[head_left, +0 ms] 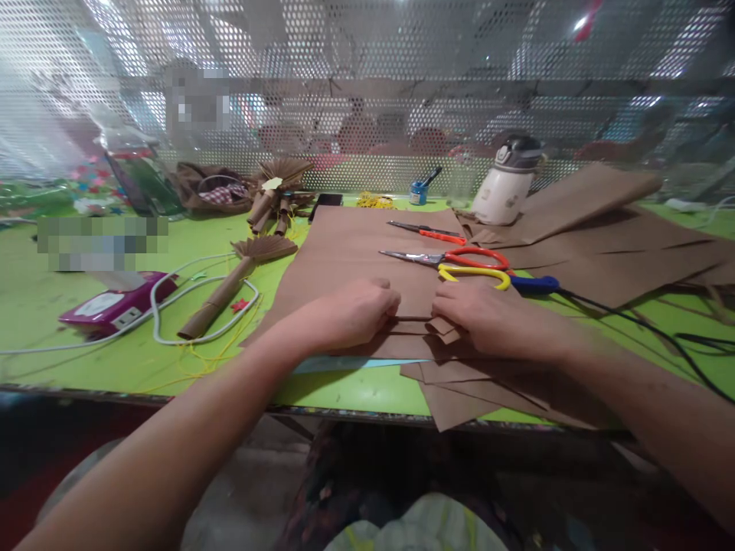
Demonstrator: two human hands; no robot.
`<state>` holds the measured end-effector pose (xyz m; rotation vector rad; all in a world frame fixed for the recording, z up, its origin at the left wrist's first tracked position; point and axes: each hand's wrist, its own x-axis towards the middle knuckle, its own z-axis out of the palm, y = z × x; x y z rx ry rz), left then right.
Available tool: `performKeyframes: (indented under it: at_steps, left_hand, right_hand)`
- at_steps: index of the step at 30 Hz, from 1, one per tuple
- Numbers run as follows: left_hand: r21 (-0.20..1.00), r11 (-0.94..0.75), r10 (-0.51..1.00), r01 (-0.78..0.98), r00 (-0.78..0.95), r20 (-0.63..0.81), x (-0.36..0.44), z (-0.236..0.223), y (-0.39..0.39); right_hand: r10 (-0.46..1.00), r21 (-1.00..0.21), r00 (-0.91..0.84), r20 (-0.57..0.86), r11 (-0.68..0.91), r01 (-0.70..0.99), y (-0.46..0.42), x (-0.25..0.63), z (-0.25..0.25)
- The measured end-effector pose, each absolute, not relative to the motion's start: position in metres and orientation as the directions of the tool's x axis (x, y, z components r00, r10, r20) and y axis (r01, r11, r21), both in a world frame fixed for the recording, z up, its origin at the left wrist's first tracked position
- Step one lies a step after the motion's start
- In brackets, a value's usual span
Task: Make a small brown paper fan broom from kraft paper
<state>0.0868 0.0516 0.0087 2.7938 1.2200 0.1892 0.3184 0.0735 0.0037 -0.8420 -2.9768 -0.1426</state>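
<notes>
My left hand point(360, 312) and my right hand point(488, 315) are both closed, a short gap apart, low over a large brown paper sheet point(344, 245). Between them stretches a narrow brown paper strip point(410, 319), pinched at either end; the fingertips are partly hidden. A loose curl of the paper shows under my right fingers. Just beyond my right hand lie open scissors point(422, 259) with one red and one yellow handle. Behind these rests a second red-handled tool point(439, 236) with a dark blade. Cut brown paper pieces point(459, 394) lie at the table's front edge.
At left are a rolled-paper piece with a pleated fan top point(215, 302), white cable point(154, 306) and a purple power strip point(118, 306). A white bottle point(502, 187), blue jar point(418, 193) and more brown paper point(620, 245) stand or lie behind and right. Perforated metal panel point(367, 92) closes the back.
</notes>
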Motion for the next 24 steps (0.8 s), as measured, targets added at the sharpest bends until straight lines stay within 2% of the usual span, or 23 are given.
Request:
performKeyframes:
  at_steps: [4, 7, 10, 12, 14, 17, 20, 24]
  left_hand:
    - [0.018, -0.693, 0.718, 0.721, 0.687, 0.110, 0.090, 0.007, 0.050]
    - [-0.047, -0.680, 0.725, 0.732, 0.680, 0.107, 0.094, 0.008, 0.048]
    - [-0.080, -0.673, 0.729, 0.736, 0.677, 0.096, 0.097, 0.010, 0.046]
    - [-0.063, -0.670, 0.734, 0.739, 0.673, 0.094, 0.097, 0.011, 0.045]
    - [0.011, -0.670, 0.739, 0.742, 0.666, 0.104, 0.096, 0.013, 0.047]
    - [0.224, -0.629, 0.775, 0.745, 0.624, 0.101, 0.096, 0.017, 0.050]
    - [0.445, -0.487, 0.852, 0.752, 0.521, 0.053, 0.096, 0.020, 0.053]
    - [0.644, -0.345, 0.869, 0.683, 0.491, -0.055, 0.093, 0.022, 0.054]
  right_hand:
    - [0.446, 0.285, -0.885, 0.136, 0.837, 0.466, 0.062, 0.312, 0.001]
    - [0.388, 0.400, -0.915, 0.107, 0.826, 0.397, 0.056, 0.306, 0.000]
    - [0.360, 0.457, -0.929, 0.088, 0.814, 0.358, 0.053, 0.303, -0.002]
    - [0.365, 0.437, -0.925, 0.102, 0.819, 0.371, 0.053, 0.303, -0.002]
    - [0.391, 0.384, -0.912, 0.122, 0.829, 0.406, 0.053, 0.305, -0.002]
    - [0.448, 0.330, -0.882, 0.149, 0.818, 0.471, 0.055, 0.308, 0.000]
    - [0.480, 0.298, -0.855, 0.196, 0.802, 0.519, 0.057, 0.310, 0.002]
    - [0.462, 0.252, -0.835, 0.298, 0.806, 0.535, 0.061, 0.309, 0.003]
